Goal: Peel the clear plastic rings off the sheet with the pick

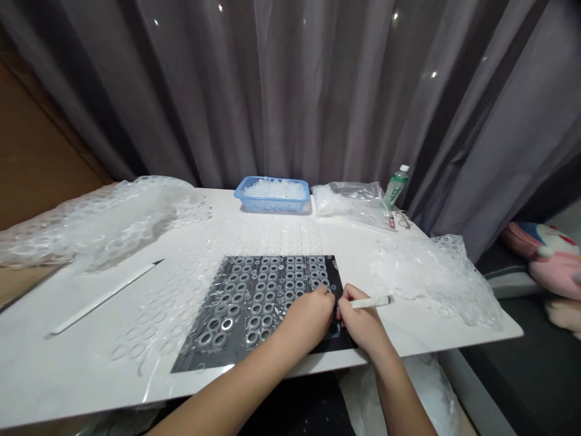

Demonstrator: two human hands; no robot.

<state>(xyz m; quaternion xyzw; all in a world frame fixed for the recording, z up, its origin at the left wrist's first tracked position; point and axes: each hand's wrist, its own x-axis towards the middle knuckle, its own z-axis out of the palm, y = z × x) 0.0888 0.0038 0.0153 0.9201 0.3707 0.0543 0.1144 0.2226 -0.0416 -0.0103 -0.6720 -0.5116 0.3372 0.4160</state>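
A black mat [193, 356] lies at the table's front edge under a clear plastic sheet with rows of grey rings [233, 309]. My left hand [312, 315] rests on the right part of the sheet, its fingers bent together; what they pinch, if anything, is hidden. Close beside it, at the mat's right edge, my right hand [358, 315] is closed around a white pen-like tool [370, 302], whose dark end points right. The tool's other end is hidden by the fingers.
On the white table [91, 369] are a blue basket [272, 203] of clear pieces, a plastic bag [358, 203], a green bottle [396, 186], ring-patterned plastic sheets [113, 218] left and more [426, 272] right. A long white stick [106, 298] lies left. Grey curtains hang behind.
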